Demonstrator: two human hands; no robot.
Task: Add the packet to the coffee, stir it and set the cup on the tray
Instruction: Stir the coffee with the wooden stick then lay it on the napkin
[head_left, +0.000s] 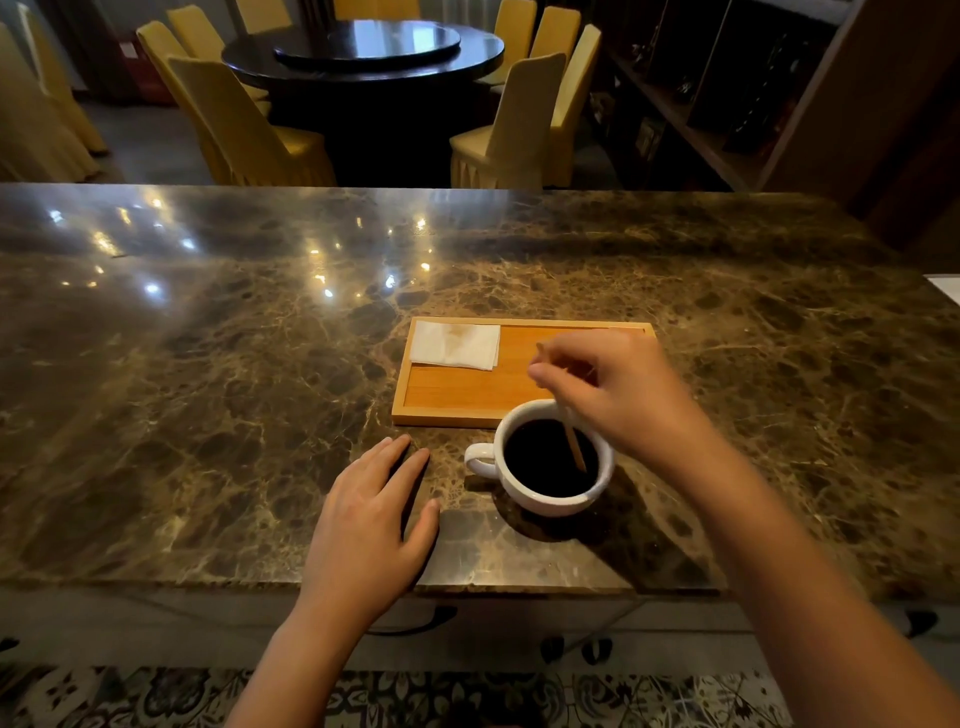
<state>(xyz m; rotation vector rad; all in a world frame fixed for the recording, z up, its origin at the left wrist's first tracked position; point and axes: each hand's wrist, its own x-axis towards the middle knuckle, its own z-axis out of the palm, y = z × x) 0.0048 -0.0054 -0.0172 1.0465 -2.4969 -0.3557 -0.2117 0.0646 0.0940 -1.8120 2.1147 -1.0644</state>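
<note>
- A white cup (553, 457) full of dark coffee (545, 457) stands on the brown marble counter (208, 364), just in front of the near edge of a wooden tray (457, 395) and not on it.
- The cup's handle (479, 460) points to the left, toward the left hand.
- The right hand (613, 389) hovers above the far right side of the cup, its fingers pinched together around the top of a thin wooden stir stick (574, 441).
- The stick slants down into the coffee, its lower end dipped in the liquid near the right side of the cup.
- The left hand (369, 514) lies flat on the counter, palm down, fingers stretched out and slightly spread, holding nothing. It rests to the left of the cup, near it but not touching it.
- On the tray's far left corner lies a folded white napkin (456, 344), with a faint brownish mark on it.
- The rest of the tray floor is bare wood; the right hand covers part of its right end.
- The packet cannot be picked out anywhere in view.
- Behind the counter stand a dark round table (363, 52) and yellow-covered chairs (249, 124).
</note>
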